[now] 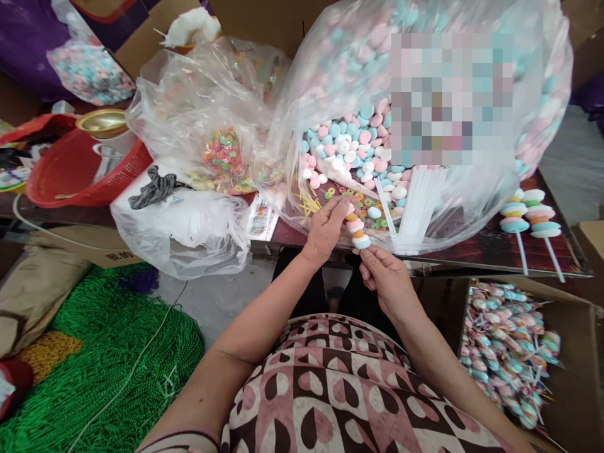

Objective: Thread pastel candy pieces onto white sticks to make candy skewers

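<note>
A candy skewer (358, 231) of pink, white and blue marshmallows, with orange gummy rings between them, stands tilted between my hands. My left hand (325, 231) pinches the pink piece at its top. Fingers of my right hand (384, 274) are closed at the lower end, just under the blue marshmallow; the stick there is mostly hidden. Behind the skewer lie loose gummy rings (356, 196) and a heap of pastel marshmallows (349, 148) spilling from a big clear bag (481, 195). A bundle of white sticks (418, 204) leans to the right of the skewer.
Two finished skewers (542, 217) rest at the table's right edge. Below them, a cardboard box (576, 365) holds many wrapped skewers. To the left are a bag of gummies (224, 154), a white plastic bag (189, 233), a red basket (80, 182) and green cords (123, 340) on the floor.
</note>
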Available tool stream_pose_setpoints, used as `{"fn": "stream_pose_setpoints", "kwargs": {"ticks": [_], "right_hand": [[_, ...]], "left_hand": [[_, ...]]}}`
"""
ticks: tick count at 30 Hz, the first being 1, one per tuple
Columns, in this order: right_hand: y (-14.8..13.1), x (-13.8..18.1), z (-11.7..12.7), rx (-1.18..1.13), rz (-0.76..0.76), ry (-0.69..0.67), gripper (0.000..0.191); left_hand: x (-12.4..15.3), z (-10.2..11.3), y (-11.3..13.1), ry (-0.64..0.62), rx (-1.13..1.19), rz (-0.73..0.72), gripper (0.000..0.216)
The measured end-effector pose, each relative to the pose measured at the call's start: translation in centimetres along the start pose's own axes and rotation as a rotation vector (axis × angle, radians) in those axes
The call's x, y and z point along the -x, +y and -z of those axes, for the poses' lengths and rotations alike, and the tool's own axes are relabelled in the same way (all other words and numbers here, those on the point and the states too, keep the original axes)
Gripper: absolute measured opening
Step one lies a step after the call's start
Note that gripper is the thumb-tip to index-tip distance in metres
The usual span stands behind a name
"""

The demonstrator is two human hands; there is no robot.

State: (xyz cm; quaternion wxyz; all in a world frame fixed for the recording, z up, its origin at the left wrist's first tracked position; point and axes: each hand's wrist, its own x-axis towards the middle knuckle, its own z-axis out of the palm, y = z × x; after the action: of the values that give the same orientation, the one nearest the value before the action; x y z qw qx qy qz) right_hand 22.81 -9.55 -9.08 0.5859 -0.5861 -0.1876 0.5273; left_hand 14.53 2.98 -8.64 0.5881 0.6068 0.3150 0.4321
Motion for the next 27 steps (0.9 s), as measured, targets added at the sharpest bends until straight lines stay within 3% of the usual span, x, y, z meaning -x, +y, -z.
{"fn": "stream_pose_setpoints", "kwargs": {"ticks": [8,15,27], "right_hand": [[-0.11,0.01,-0.08,-0.010,0.018,0.010,0.037],[0.40,-0.16,0.27,-0.014,0.029,0.010,0.034],[0.61,-0.20,0.35,-0.009,0.031,-0.003,0.035]], "left_hand": [[-0.03,0.00,-0.04,0.028,-0.124,-0.063,0.037],[0.09,-0.30,-0.22,-0.075,-0.224,-0.091,0.037],[0.16,-0.34,-0.38,0.019,-0.220,-0.081,0.030]]}}
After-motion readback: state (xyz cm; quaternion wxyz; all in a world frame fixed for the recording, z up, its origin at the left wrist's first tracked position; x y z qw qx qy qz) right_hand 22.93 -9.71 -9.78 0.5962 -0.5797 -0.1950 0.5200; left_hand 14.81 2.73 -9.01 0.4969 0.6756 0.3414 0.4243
